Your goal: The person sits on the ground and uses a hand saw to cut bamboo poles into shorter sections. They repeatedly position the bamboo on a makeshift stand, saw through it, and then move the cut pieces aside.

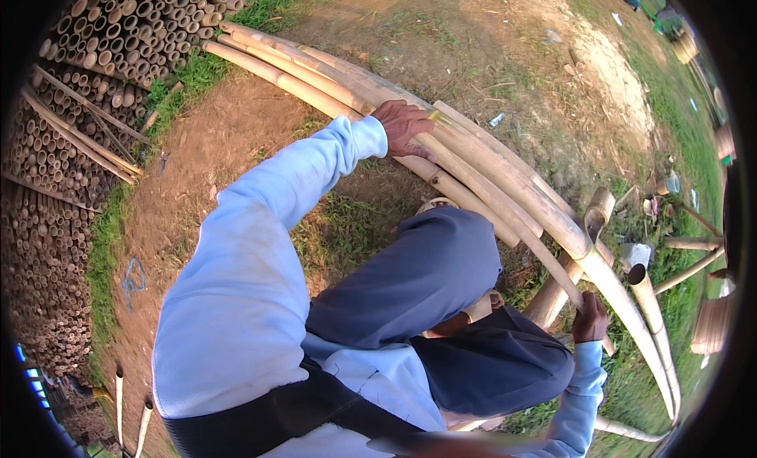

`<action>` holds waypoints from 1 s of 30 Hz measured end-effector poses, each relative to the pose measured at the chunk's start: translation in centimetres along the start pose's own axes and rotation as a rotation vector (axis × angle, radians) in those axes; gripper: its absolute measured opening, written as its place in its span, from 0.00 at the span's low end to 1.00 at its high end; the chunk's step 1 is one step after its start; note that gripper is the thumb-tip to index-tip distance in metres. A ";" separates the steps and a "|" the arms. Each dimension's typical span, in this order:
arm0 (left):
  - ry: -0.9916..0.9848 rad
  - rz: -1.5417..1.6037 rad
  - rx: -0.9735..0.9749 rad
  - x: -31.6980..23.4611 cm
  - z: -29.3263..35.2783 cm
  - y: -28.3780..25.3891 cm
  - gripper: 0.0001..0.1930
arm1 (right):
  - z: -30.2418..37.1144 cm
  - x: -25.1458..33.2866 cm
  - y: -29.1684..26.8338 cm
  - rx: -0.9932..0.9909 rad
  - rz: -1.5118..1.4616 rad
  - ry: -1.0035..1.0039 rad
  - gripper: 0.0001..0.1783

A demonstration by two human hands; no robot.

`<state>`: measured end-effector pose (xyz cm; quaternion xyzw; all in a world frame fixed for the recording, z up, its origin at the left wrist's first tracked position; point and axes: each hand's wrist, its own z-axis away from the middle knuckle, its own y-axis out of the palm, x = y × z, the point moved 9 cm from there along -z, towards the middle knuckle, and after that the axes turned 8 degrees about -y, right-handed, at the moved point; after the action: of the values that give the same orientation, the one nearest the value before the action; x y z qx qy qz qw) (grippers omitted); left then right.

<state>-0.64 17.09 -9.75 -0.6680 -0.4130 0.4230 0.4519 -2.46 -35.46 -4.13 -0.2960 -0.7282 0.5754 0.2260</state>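
A long, narrow bamboo strip (pixel 544 257) slants from my left hand down to my right hand. My left hand (pixel 405 129) reaches out over the bundle of bamboo poles (pixel 505 170), its fingers over the strip's upper end and its thumb below. A small yellowish bit (pixel 433 115) shows at those fingertips. Down at the right, beside my knee, my right hand (pixel 590 319) is closed round the strip's lower part. The poles lie across in front of me, over a thicker bamboo post (pixel 599 209) at their right.
Stacked bamboo (pixel 118 36) fills the left side, cut ends outward. Another hollow bamboo pole (pixel 646 292) leans at the right, near a whitish block (pixel 635 256). My bent knees (pixel 449 253) are close to the poles. Blue cord (pixel 134 283) lies on the dirt at left.
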 end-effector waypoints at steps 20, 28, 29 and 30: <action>-0.160 0.003 0.111 7.4 -2.2 1.8 0.36 | -9.0 0.6 2.4 -0.032 -0.114 -0.126 0.28; -0.217 -0.020 0.166 8.0 -3.3 3.3 0.37 | -10.3 -0.7 2.1 -0.020 -0.171 -0.160 0.29; -0.205 -0.018 0.180 8.0 -3.5 3.6 0.37 | -10.4 -1.1 2.7 0.006 -0.183 -0.153 0.29; -0.192 -0.029 0.169 7.9 -3.9 3.7 0.36 | -10.6 -1.8 3.6 0.059 -0.192 -0.130 0.29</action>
<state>6.05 22.56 -13.86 -0.5778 -0.4269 0.5118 0.4712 6.57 -28.71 -5.14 -0.1803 -0.7492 0.5901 0.2409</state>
